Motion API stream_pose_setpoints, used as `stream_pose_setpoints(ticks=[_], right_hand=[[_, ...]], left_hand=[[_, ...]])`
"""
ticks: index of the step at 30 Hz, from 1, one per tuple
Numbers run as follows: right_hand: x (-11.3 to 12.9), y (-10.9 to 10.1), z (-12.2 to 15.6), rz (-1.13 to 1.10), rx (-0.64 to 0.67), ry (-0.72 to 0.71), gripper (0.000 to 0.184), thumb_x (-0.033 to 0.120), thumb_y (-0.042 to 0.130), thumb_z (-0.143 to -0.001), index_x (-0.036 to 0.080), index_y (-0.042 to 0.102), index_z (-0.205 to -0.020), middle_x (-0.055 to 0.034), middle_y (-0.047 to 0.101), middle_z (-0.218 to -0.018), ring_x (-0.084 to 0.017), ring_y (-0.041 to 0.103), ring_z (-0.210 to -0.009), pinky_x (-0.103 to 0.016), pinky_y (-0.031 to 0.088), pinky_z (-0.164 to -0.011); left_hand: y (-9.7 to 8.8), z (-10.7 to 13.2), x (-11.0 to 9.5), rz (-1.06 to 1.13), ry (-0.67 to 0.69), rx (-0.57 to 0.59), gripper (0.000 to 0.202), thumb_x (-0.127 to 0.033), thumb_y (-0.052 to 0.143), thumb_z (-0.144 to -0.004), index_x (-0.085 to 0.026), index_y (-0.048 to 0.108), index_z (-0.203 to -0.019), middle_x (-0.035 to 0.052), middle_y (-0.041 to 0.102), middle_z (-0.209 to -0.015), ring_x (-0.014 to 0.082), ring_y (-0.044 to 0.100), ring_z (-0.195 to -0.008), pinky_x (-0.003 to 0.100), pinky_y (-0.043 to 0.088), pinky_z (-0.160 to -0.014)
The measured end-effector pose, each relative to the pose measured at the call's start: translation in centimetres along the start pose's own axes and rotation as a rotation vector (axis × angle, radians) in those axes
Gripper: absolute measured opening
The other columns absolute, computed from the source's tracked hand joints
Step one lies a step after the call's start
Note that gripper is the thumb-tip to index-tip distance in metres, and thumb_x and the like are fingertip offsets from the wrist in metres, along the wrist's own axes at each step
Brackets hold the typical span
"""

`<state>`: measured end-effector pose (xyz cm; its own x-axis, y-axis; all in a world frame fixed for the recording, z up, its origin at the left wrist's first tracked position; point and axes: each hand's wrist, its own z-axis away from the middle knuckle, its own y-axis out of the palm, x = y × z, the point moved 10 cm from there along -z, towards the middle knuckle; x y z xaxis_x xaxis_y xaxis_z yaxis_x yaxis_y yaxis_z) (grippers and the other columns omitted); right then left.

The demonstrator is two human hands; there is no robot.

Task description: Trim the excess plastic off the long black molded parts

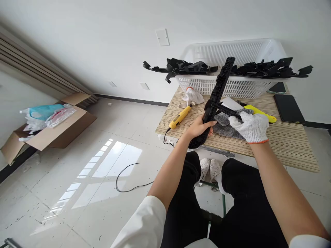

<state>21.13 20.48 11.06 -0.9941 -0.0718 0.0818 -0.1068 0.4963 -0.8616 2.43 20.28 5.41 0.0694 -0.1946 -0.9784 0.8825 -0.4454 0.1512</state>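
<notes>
My bare left hand point(199, 128) is closed around the lower part of a long black plastic part point(219, 88), which stands tilted above the table's front edge. On my right hand point(250, 125) is a white knitted glove with an orange cuff. Its fingers are closed on one end of a black caliper point(227, 109). The caliper's jaws lie against the middle of the plastic part; whether they grip it I cannot tell. Beneath them a grey cloth point(224, 129) lies on the wood-patterned table point(287, 144), beside a yellow-handled tool point(262, 113) and a white flat piece point(231, 103).
A white plastic basket point(243, 88) at the back carries more black plastic parts point(269, 69) that overhang both sides. A yellow corded tool point(180, 117) and a white glove point(193, 96) lie left. A black phone point(289, 108) lies right. An open cardboard box point(64, 129) stands on the floor.
</notes>
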Motion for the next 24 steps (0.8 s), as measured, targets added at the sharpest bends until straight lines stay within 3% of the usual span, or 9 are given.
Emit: stream_pose_setpoints(ticks=[11, 19, 24], right_hand=[[0.4, -0.2, 0.9, -0.026, 0.048, -0.007, 0.049, 0.061, 0.045, -0.089, 0.024, 0.049, -0.057, -0.0084, 0.041, -0.051, -0.021, 0.041, -0.058, -0.039, 0.025, -0.060], [0.3, -1.1, 0.3, -0.045, 0.062, -0.026, 0.052, 0.064, 0.046, -0.085, 0.023, 0.050, -0.055, 0.0004, 0.024, -0.051, -0.014, 0.020, -0.058, -0.034, 0.020, -0.059], [-0.9, -2.1, 0.3, -0.049, 0.116, -0.032, 0.057, 0.074, 0.048, -0.083, 0.024, 0.050, -0.057, 0.0010, 0.023, -0.052, -0.014, 0.018, -0.059, -0.034, 0.018, -0.061]], left_hand=[[0.1, -0.1, 0.3, -0.006, 0.042, 0.027, 0.048, -0.046, 0.084, -0.081, -0.022, 0.045, -0.098, -0.0069, 0.062, -0.061, 0.0132, 0.063, -0.052, 0.029, 0.054, -0.056], [0.1, 0.1, 0.2, -0.024, 0.045, 0.033, 0.039, -0.040, 0.079, -0.087, -0.022, 0.045, -0.096, -0.0063, 0.061, -0.062, 0.0127, 0.062, -0.054, 0.028, 0.053, -0.057], [0.5, 0.5, 0.3, -0.066, 0.009, 0.074, 0.037, -0.038, 0.078, -0.089, -0.021, 0.047, -0.101, -0.0055, 0.063, -0.064, 0.0128, 0.063, -0.056, 0.029, 0.055, -0.060]])
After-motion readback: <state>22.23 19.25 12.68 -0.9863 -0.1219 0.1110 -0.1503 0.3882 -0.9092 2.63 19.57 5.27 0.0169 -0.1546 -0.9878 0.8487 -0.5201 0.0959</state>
